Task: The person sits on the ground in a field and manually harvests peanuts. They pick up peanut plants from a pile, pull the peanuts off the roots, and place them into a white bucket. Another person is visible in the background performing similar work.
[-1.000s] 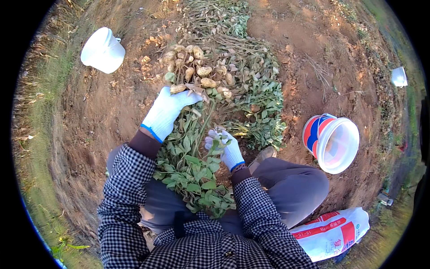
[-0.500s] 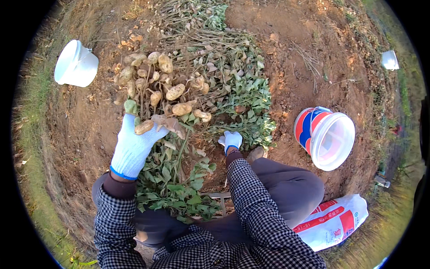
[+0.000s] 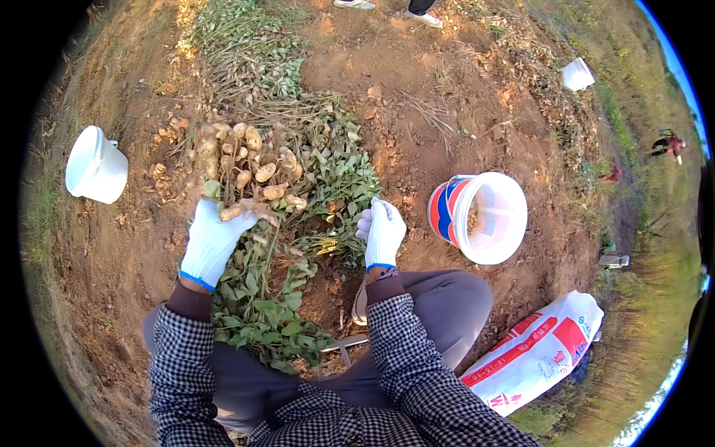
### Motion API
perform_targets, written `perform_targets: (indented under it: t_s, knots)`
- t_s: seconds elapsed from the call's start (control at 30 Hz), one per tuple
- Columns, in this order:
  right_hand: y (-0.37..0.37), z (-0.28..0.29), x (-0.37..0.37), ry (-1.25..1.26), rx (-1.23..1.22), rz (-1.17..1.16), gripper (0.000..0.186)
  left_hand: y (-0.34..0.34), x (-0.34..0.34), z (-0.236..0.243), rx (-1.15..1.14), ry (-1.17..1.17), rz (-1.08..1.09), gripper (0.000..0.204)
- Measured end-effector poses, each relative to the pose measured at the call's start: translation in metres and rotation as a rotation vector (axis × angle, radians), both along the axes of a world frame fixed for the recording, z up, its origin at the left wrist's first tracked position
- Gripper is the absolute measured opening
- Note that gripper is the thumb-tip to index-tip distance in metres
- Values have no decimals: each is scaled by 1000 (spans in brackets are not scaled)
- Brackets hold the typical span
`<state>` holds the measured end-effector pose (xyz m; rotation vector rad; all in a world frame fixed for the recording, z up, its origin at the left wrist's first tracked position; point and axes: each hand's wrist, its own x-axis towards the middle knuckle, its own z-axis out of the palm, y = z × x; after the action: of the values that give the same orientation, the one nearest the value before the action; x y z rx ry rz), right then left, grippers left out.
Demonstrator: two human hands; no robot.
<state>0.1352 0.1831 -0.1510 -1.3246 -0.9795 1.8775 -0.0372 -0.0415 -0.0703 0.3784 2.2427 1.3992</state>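
Observation:
My left hand (image 3: 216,242), in a white knit glove with a blue cuff, is closed round the stems of a peanut plant (image 3: 257,313). Its leafy top hangs down between my knees, while a cluster of peanuts (image 3: 264,172) with roots sticks out beyond my fist. To the right of it, my right hand (image 3: 385,232), gloved the same way, is raised with its fingers curled together. Whatever those fingers may hold is hidden. Close beyond the right hand stands a red, blue and white bucket (image 3: 441,212) tilted toward me, with some loose peanuts (image 3: 474,220) inside.
Pulled peanut plants (image 3: 249,56) lie in a row across the bare soil. One white bucket (image 3: 98,165) is at the left, another white bucket (image 3: 577,74) far right. A printed white sack (image 3: 532,354) lies by my right knee. Another person's shoes (image 3: 424,18) show at the top edge.
My right hand has risen from the foliage near my foot and moved toward the bucket. The left hand keeps its hold on the plant. The whole view has swung to the right.

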Motion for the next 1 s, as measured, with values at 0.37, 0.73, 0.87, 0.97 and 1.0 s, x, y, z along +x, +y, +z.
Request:
perform_targets:
  t_s: [0.37,0.73,0.87,0.97,1.0]
  knots:
    - [143,141,148,-485,680,170,46,23,43,69,-21,146,-236,72]
    - [-16,123,-13,229,255,643,63,30,45,60,-83,328,-190,58]
    - [-30,129,-38,244,85,591,71,25,40,27,120,292,-99,50]
    - [-38,124,-58,195,231,574,57,26,51,39,-29,15,-209,57]
    - [-35,117,-59,243,205,534,54,29,58,50,-343,36,-245,60]
